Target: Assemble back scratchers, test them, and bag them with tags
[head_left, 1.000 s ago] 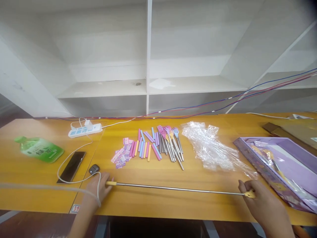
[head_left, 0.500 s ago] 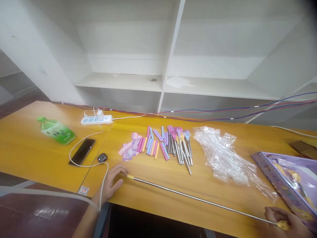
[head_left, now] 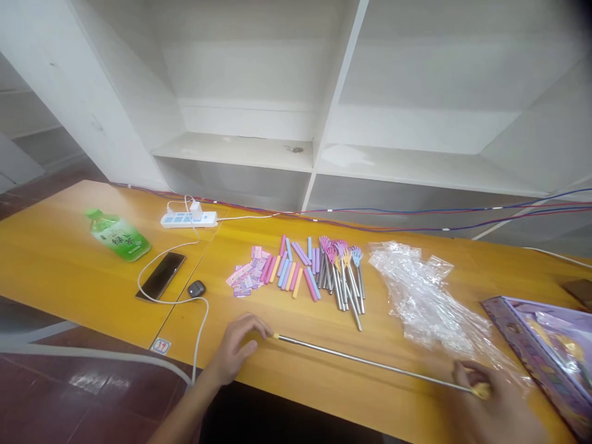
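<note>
A telescopic back scratcher (head_left: 370, 362) with a thin metal rod stretches across the front of the table, extended. My right hand (head_left: 494, 401), blurred by motion, is closed around its yellow claw head. My left hand (head_left: 240, 345) sits at the other end, its fingertips against the short yellow end piece, thumb held apart from the fingers. Behind the rod lies a heap of shortened back scratchers (head_left: 342, 271) with pink, purple, yellow and blue claws. Left of them are several coloured grip sleeves (head_left: 291, 274) and small printed cards (head_left: 247, 277).
Clear plastic bags (head_left: 416, 296) lie right of the heap, beside a purple box (head_left: 522, 345) holding bagged items. On the left are a green bottle (head_left: 120, 237), a phone (head_left: 161, 275), a black earbud case (head_left: 197, 288) and a power strip (head_left: 189, 219). A white cable crosses there.
The back scratcher has become shorter as my right hand moved left with its claw end. My left hand has moved right, fingertips now at the yellow end. The view has shifted slightly.
</note>
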